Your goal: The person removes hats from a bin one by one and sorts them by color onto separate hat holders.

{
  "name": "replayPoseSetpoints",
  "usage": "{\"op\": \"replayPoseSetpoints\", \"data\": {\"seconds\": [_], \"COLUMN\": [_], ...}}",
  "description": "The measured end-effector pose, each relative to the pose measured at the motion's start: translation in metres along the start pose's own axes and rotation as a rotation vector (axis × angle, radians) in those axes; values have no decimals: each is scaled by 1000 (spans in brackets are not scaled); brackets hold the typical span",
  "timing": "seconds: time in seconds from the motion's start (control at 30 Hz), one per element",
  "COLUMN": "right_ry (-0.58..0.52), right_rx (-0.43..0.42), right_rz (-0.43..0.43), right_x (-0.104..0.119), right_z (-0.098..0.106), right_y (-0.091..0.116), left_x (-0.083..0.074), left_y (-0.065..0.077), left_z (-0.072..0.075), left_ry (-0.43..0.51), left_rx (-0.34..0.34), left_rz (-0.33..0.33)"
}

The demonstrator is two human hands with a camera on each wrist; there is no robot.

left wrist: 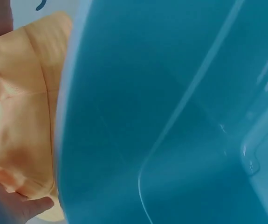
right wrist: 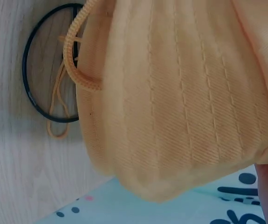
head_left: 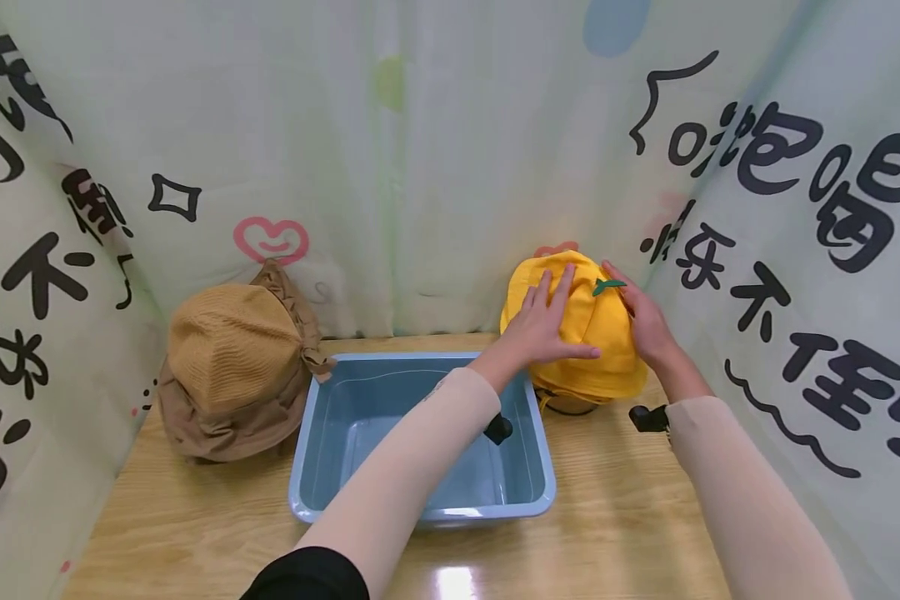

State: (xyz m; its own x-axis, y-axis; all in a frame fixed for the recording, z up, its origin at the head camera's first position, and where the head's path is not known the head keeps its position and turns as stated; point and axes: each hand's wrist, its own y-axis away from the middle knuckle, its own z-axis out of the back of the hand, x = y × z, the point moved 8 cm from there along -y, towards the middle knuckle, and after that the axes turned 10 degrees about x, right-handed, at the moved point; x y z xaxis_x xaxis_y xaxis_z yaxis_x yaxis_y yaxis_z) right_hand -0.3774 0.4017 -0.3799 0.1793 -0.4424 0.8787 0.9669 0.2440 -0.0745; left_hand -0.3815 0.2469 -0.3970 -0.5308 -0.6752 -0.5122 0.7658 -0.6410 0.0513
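Observation:
A yellow hat with a small green sprout on its crown stands right of a blue plastic basin. My left hand reaches over the basin and rests on the hat's left side, its fingers spread and straight. On the opposite side, my right hand lies against the hat with extended fingers. The right wrist view shows the hat's stitched brim close up, with a yellow cord hanging from it. In the left wrist view the hat appears beyond the basin wall.
A tan and brown hat stands left of the basin, its edge close to the basin's corner. Under the yellow hat a black ring shows on the wooden table. A printed curtain encloses the back and both sides.

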Motion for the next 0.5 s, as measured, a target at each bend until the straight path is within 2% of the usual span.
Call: {"op": "replayPoseSetpoints", "data": {"seconds": [0.17, 0.3, 0.5], "right_ry": [-77, -97, -47], "right_rx": [53, 87, 77], "right_rz": [-68, -135, -224], "right_x": [-5, -5, -32], "right_z": [-2, -4, 0], "right_y": [-7, -7, -10], "left_x": [4, 9, 17], "left_y": [-9, -10, -9], "left_z": [-6, -8, -11], "left_ry": [54, 52, 51], "left_rx": [45, 66, 92], "left_rz": [31, 46, 97]}}
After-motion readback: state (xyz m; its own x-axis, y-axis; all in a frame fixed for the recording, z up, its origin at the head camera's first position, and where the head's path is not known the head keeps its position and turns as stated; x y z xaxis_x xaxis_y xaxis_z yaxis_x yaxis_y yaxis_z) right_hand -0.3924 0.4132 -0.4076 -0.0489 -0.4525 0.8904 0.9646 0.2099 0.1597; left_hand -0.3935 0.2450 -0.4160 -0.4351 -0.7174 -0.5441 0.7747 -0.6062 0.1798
